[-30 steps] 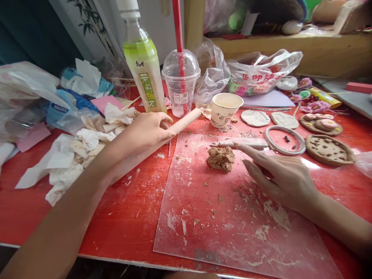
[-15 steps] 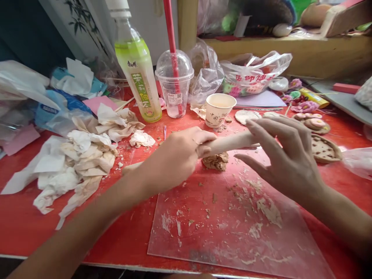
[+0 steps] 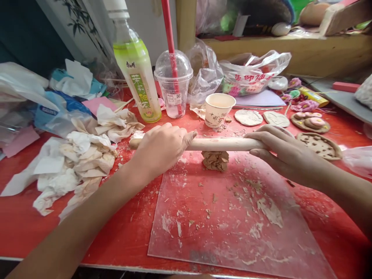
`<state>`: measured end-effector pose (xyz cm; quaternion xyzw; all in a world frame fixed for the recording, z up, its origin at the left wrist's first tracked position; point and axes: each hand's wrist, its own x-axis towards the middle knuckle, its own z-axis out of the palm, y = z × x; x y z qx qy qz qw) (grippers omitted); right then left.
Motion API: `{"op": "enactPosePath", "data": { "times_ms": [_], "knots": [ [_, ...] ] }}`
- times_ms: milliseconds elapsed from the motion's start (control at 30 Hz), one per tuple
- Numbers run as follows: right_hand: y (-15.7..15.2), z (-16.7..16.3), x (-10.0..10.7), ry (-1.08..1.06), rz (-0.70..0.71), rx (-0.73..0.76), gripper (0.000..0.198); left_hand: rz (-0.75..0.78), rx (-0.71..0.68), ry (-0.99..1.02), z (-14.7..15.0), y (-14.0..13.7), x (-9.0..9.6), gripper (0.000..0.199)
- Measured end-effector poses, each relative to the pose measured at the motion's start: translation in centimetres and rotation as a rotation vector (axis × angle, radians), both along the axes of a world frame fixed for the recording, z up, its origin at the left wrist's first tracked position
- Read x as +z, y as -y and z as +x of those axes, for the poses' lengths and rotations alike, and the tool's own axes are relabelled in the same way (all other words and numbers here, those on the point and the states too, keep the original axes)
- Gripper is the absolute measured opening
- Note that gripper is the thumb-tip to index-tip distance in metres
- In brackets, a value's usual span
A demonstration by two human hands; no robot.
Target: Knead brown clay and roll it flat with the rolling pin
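The left hand [image 3: 164, 144], left of the middle of the frame, is wrapped over a pale wooden rolling pin [image 3: 219, 144], its fingers curled down over the far side and its thumb laid along the wood. The right hand [image 3: 286, 159], right of the middle, has hold of the other end, its fingers bent loosely over the top and its thumb on the near side. The rolling pin lies nearly level across the middle of the frame, over a rough brown lump of clay [image 3: 215, 161]; its lower part shows below the wood, though how hard the pin presses cannot be told. The lump sits toward the far edge of a clear board [image 3: 203, 217], which is strewn with clay crumbs and scraps and lies on a red table [image 3: 122, 244]. Just beyond the pin, a paper cup [image 3: 217, 116] stands upright. Two pale clay discs [image 3: 248, 117] lie to the right of the cup, and a clay piece with dark spots [image 3: 318, 145] lies near the right hand. Crumpled tissues [image 3: 87, 155] are heaped at the left, and a bottle [image 3: 139, 89] and a domed plastic cup [image 3: 174, 87] with a red straw [image 3: 168, 33] stand at the upper middle-left.
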<state>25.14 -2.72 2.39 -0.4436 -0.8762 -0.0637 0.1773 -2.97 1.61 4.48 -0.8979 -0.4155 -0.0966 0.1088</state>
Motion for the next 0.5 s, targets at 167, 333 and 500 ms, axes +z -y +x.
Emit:
{"op": "enactPosePath", "data": {
  "times_ms": [167,333,500],
  "knots": [
    [0.5,-0.1,0.3,0.050,-0.009,-0.035,0.029,0.001,-0.138,-0.067,-0.1,-0.2,-0.7,0.035],
    [1.0,-0.9,0.6,0.016,0.202,0.019,0.028,0.146,-0.146,-0.038,0.2,0.5,-0.2,0.035],
    [1.5,-2.4,0.1,-0.013,0.317,-0.079,0.027,0.375,-0.160,0.120,1.3,1.9,0.2,0.042]
  ]
}}
